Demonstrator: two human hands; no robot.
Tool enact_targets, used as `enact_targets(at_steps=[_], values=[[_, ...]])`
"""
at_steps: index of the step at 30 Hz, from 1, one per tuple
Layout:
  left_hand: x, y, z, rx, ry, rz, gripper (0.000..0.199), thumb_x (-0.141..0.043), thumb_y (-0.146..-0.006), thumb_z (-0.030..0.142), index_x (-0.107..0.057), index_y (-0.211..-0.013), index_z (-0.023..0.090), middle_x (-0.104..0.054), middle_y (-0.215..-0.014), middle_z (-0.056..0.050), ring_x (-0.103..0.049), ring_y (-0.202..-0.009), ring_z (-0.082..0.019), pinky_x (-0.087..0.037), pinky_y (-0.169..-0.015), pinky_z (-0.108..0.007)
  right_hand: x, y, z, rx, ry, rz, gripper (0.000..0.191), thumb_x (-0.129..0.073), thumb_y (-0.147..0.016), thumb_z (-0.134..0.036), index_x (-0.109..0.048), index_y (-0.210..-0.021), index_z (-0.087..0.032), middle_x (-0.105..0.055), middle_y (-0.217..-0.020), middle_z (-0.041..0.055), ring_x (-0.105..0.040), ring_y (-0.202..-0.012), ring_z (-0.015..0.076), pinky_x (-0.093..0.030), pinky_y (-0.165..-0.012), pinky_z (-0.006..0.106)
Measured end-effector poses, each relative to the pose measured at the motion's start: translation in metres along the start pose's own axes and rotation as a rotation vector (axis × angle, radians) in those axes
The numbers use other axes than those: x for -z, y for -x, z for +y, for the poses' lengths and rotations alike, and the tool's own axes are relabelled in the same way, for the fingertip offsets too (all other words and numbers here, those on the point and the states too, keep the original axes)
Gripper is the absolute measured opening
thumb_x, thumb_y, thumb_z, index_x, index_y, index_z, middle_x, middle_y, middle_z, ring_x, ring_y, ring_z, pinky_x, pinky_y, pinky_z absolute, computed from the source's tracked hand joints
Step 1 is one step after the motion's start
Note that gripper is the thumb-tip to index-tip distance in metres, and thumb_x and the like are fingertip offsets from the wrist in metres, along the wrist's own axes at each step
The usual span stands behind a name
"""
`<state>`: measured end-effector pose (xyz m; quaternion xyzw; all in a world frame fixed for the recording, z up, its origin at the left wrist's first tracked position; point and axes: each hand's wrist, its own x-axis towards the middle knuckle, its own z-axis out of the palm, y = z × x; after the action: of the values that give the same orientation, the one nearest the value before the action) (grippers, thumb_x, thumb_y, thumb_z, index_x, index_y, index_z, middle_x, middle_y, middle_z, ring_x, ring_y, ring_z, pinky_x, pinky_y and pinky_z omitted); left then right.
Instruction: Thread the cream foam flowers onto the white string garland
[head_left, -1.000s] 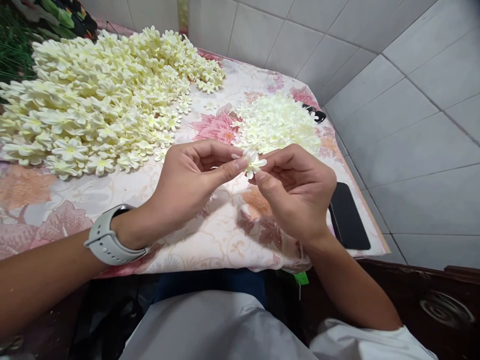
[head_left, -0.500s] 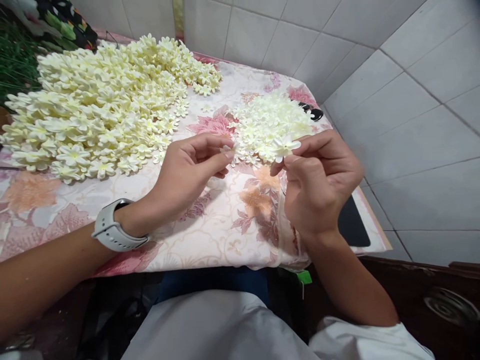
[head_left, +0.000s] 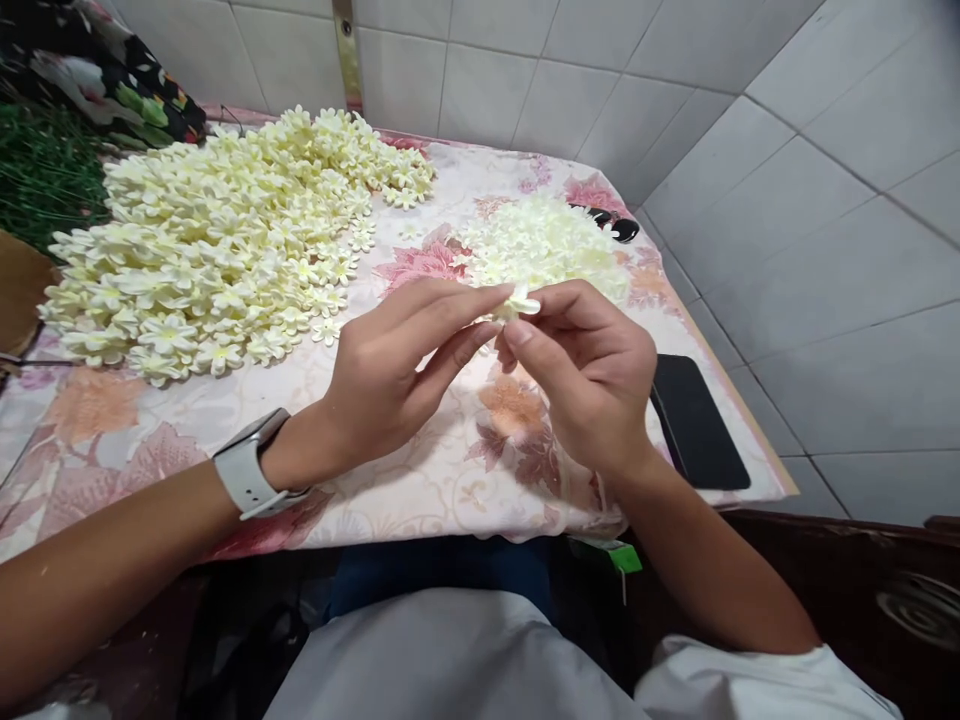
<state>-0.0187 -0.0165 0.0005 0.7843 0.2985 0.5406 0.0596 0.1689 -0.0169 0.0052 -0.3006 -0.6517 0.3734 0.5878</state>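
While both hands met above the tabletop point(head_left: 420, 500), the flower point(head_left: 517, 303) sat pinched between them: the left hand point(head_left: 390, 375) closed on its left side, the right hand point(head_left: 592, 375) on its right, just in front of the small pile point(head_left: 547, 245).

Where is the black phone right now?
In the head view the phone lies flat at the right edge of the floral cloth, just right of the right hand, near the tiled wall.
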Motion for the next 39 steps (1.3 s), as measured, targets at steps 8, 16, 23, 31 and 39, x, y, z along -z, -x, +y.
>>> enact_targets(at_steps=[8, 16, 23, 31, 39], values=[[0.006, 0.004, 0.009, 0.110, 0.111, -0.027, 0.011, -0.071, -0.105, 0.016, -0.080, -0.110, 0.018, -0.087, -0.098, -0.001, -0.082, -0.087, -0.009, -0.063, -0.084, -0.017, -0.002, 0.004, -0.003, 0.010, 0.015, -0.068, 0.009, -0.082, -0.100, -0.024, -0.075, -0.094, -0.025, -0.068, -0.082, -0.0022, -0.063, -0.066, 0.0102, -0.054, -0.057, 0.025], [0.011, 0.006, 0.006, 0.029, 0.141, -0.055, 0.015, -0.068, -0.106, 0.023, -0.076, -0.118, 0.017, -0.085, -0.109, -0.007, -0.082, -0.097, -0.016, -0.066, -0.089, -0.024, 0.000, 0.008, -0.002, 0.061, 0.055, -0.062, 0.008, -0.086, -0.097, -0.024, -0.078, -0.096, -0.027, -0.071, -0.081, -0.0016, -0.066, -0.070, 0.0129, -0.055, -0.061, 0.029], [0.014, -0.001, 0.021, 0.155, 0.041, -0.068, 0.035, -0.056, -0.113, 0.045, -0.077, -0.129, 0.022, -0.082, -0.114, -0.010, -0.078, -0.121, -0.026, -0.068, -0.106, -0.045, 0.000, 0.009, -0.007, 0.015, 0.029, -0.082, 0.007, -0.086, -0.097, -0.025, -0.080, -0.096, -0.027, -0.073, -0.082, -0.0014, -0.066, -0.069, 0.0132, -0.056, -0.062, 0.030], [0.008, -0.009, 0.020, 0.191, 0.086, -0.033, 0.036, -0.060, -0.110, 0.055, -0.078, -0.122, 0.027, -0.083, -0.109, -0.008, -0.081, -0.117, -0.029, -0.072, -0.093, -0.044, -0.004, 0.007, -0.008, -0.010, 0.007, -0.047, 0.008, -0.088, -0.094, -0.023, -0.080, -0.095, -0.025, -0.069, -0.080, -0.0012, -0.063, -0.069, 0.0141, -0.055, -0.062, 0.032], [0.012, 0.006, 0.009, 0.078, 0.148, 0.020, 0.014, -0.076, -0.101, 0.019, -0.079, -0.114, 0.021, -0.086, -0.120, -0.007, -0.084, -0.108, -0.020, -0.070, -0.094, -0.030, 0.000, 0.009, -0.008, -0.050, -0.009, -0.101, 0.011, -0.088, -0.094, -0.020, -0.079, -0.097, -0.025, -0.071, -0.083, -0.0016, -0.064, -0.066, 0.0118, -0.054, -0.059, 0.029]])
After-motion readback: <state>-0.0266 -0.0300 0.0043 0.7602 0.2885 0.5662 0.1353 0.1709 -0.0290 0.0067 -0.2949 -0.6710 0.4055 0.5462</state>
